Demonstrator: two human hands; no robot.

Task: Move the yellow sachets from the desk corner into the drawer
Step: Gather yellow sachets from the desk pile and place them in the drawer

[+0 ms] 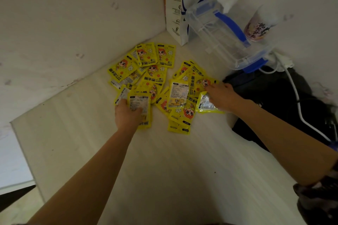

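Several yellow hand-warmer sachets [155,78] lie spread in a loose pile in the far corner of the pale wooden desk [164,160]. My left hand [127,115] rests on the near-left edge of the pile, fingers closed over a sachet [140,105] lying label side up. My right hand [222,95] lies on the right side of the pile, fingers pressing on a sachet [206,105] there. No drawer is in view.
A white paper coffee bag [180,5] stands against the back wall. A clear plastic box with blue latches [225,36] tilts beside it, next to a pink-labelled bottle [259,25]. A black bag [285,104] and white cable [296,95] lie at the right. The desk's left edge [22,144] drops off.
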